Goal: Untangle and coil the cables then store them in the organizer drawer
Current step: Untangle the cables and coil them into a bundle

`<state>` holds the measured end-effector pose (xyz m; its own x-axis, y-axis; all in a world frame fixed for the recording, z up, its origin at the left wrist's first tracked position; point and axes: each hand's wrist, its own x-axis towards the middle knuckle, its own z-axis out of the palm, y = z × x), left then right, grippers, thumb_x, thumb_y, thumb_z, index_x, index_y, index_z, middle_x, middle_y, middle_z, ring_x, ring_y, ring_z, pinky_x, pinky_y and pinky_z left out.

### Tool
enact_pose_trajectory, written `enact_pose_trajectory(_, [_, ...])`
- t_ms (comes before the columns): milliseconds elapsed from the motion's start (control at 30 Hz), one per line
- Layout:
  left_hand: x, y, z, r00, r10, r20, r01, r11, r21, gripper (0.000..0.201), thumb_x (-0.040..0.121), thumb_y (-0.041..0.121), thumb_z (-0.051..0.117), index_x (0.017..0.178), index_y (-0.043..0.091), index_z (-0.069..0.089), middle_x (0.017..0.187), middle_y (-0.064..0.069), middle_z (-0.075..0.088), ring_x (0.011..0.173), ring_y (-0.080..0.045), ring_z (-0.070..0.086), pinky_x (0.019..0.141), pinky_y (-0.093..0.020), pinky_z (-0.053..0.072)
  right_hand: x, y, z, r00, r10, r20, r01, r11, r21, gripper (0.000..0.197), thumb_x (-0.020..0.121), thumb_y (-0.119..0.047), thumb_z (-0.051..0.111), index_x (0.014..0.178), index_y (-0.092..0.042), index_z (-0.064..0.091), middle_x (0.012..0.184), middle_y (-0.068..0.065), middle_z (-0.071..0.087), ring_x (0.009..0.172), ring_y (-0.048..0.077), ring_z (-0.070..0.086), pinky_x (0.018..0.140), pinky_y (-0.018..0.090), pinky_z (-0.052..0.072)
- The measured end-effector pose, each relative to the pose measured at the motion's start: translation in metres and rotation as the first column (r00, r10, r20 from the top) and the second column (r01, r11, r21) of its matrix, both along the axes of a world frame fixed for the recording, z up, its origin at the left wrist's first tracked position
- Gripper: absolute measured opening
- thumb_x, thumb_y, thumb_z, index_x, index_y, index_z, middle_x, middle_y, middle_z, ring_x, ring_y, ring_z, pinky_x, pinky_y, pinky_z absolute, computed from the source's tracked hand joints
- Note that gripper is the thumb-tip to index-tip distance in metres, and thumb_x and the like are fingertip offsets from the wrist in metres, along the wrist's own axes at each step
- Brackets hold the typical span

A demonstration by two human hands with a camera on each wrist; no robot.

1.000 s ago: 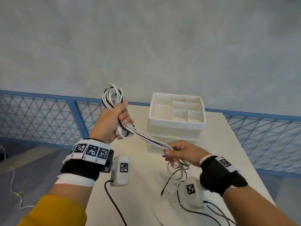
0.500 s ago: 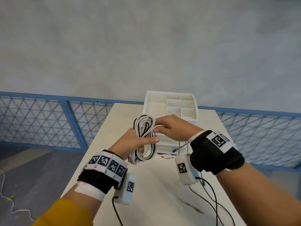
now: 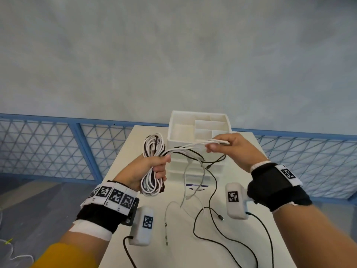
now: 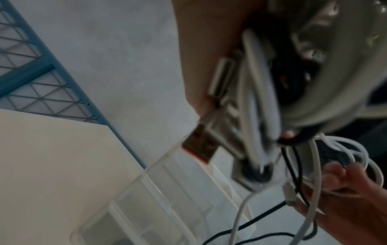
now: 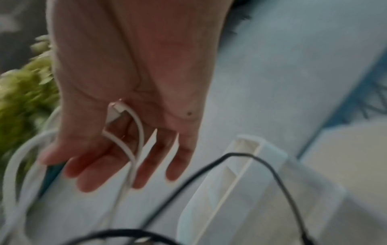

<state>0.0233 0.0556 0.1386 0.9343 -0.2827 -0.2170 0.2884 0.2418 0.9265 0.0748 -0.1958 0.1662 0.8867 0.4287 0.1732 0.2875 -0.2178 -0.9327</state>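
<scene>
My left hand (image 3: 164,167) grips a coil of white and black cables (image 3: 153,146) around its middle, held above the table in front of the white organizer (image 3: 170,132). My right hand (image 3: 214,146) pinches several white strands (image 3: 189,146) drawn taut from the coil to the right, over the organizer's front. Loose ends, one black cable (image 3: 213,188) and pale ones (image 3: 185,188), hang down onto the table (image 3: 179,254). The left wrist view shows USB plugs (image 4: 199,145) sticking out of the bundle. In the right wrist view a white cable (image 5: 134,149) runs between my fingers.
The organizer's open top compartments (image 3: 210,124) look empty; a drawer (image 3: 193,171) sits below them. Black leads of the wrist cameras (image 3: 268,238) trail over the near table. A blue mesh fence (image 3: 58,147) runs behind the table, with grey floor beyond.
My right hand has left the coil and moved right, drawing white strands out taut. My left hand with the coil has stayed low in front of the organizer.
</scene>
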Motion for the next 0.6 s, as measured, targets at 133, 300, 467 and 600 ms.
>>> enact_pose_trajectory(133, [0.0,-0.003,-0.004,1.0,-0.002,0.006,0.001,0.997,0.079,0.018,0.087,0.02,0.051,0.074,0.008,0.051,0.042,0.005,0.031,0.035,-0.009,0.035,0.048,-0.024,0.046,0.002,0.008,-0.004,0.983,0.106,-0.153,-0.044,0.931,0.363,0.02,0.077,-0.036,0.069,0.079,-0.016,0.067,0.053,-0.004,0.052,0.056,0.011,0.054,0.083,0.03,0.055])
enact_pose_trajectory(300, [0.001,-0.009,-0.007,1.0,-0.009,0.0,0.009,0.986,0.167,0.024,0.092,0.017,0.05,0.07,0.009,0.05,0.042,0.004,0.032,0.035,-0.009,0.034,0.047,-0.023,0.043,0.01,0.027,0.009,0.979,0.08,-0.185,0.05,0.794,0.606,0.022,0.093,-0.007,0.043,0.077,-0.012,0.057,0.046,-0.009,0.031,0.042,0.008,0.033,0.061,0.025,0.052])
enact_pose_trajectory(467, [0.007,0.0,-0.002,0.997,0.063,-0.04,-0.056,0.988,0.145,0.027,0.09,0.019,0.052,0.064,0.011,0.048,0.04,0.006,0.033,0.034,-0.008,0.034,0.047,-0.024,0.043,0.01,0.011,-0.012,0.948,0.249,-0.199,-0.058,0.748,0.661,0.027,0.065,-0.031,0.077,0.07,-0.013,0.058,0.048,-0.006,0.021,0.039,0.009,0.028,0.072,0.034,0.055])
enact_pose_trajectory(600, [0.006,0.002,-0.008,0.992,0.128,-0.019,-0.118,0.952,0.283,0.024,0.091,0.017,0.055,0.068,0.009,0.05,0.041,0.004,0.033,0.034,-0.009,0.033,0.046,-0.023,0.04,0.0,-0.003,-0.013,0.967,0.174,-0.186,-0.161,0.983,0.084,0.032,0.072,-0.041,0.069,0.069,-0.01,0.065,0.04,-0.005,0.041,0.044,0.018,0.034,0.084,0.035,0.055])
